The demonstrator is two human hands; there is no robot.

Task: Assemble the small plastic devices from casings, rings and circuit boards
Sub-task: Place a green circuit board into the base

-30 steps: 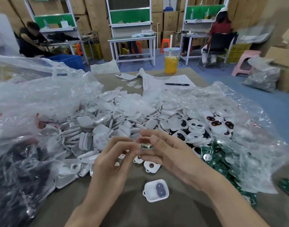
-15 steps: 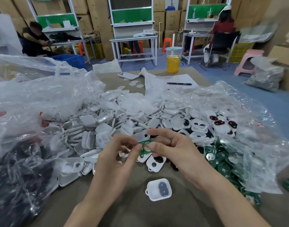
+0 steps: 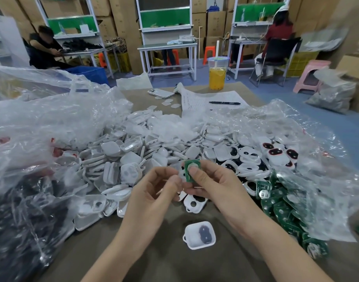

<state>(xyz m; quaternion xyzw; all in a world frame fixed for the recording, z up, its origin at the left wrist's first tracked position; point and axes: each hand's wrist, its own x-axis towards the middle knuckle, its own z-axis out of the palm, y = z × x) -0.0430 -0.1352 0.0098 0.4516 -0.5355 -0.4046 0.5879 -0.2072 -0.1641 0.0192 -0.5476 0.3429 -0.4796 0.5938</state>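
1. Small green square circuit board with a round silver cell (image 3: pixel 188 168): held up over the middle of the table, face toward me. I judge this is to check its orientation before seating
2. Right hand (image 3: pixel 215 186): pinches that board, thumb flat on its face, fingers behind
3. Left hand (image 3: pixel 152 194): fingers curled, tips meeting at the board's left edge. I cannot tell whether they grip anything
4. Open white rounded plastic casing with a grey insert (image 3: pixel 200 235): alone on the brown tabletop (image 3: pixel 154 255), near the hands on my side, hollow side up, probably staged to receive the board
5. Heap of white plastic casing halves (image 3: pixel 134 153): spilled behind the hands, within reach
6. Loose green boards in a crumpled clear bag (image 3: pixel 280 208): right side, handy for the right hand
7. White fronts with dark rings (image 3: pixel 276 153): beyond those boards
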